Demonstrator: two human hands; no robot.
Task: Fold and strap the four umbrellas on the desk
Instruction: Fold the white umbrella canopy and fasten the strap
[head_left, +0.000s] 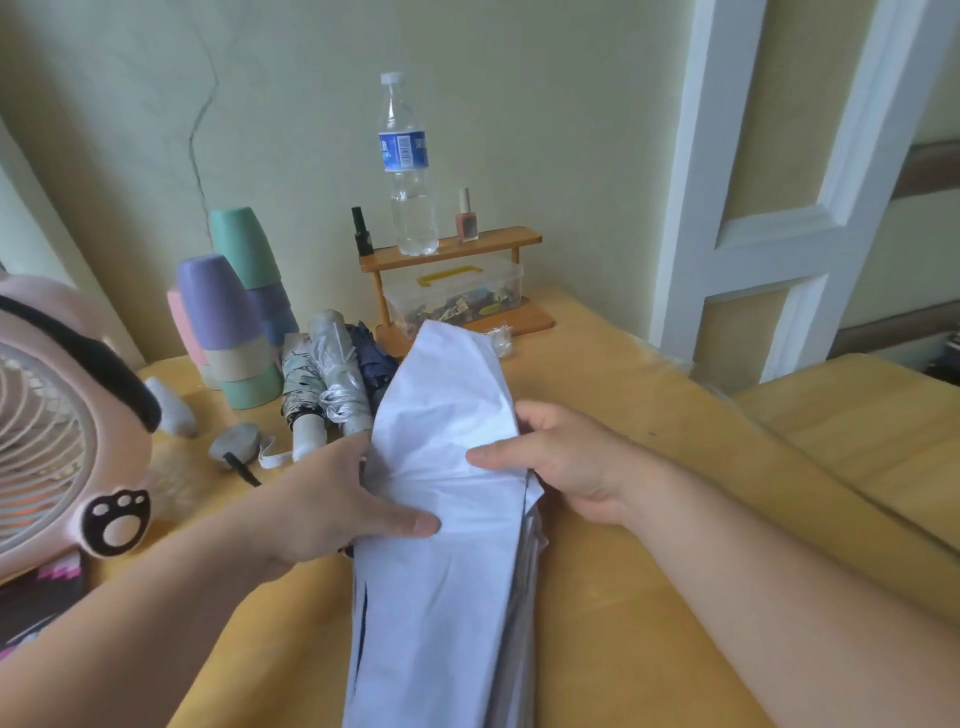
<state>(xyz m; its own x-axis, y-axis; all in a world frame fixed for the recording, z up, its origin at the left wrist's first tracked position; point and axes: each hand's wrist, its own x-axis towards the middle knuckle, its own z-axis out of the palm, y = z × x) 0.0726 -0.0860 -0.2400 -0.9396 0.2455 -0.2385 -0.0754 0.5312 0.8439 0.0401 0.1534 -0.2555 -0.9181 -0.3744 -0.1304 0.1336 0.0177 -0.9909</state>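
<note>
Pale lilac fabric sat pinched between both hands: the left hand (332, 499) clasped the umbrella (447, 571) from its left side, thumb across the cloth, while the right hand (566, 462) gripped the opposite edge. The umbrella lay on the yellow desk (649, 597), its length running straight away from the person, with three folded umbrellas (332, 374) beside its far end, to the left.

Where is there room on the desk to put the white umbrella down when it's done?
The bare desk right of the white umbrella, from the right hand back to the wooden rack, is free. A smaller bare strip lies beside the left forearm. The back left is crowded: fan, stacked cups, three folded umbrellas.
</note>
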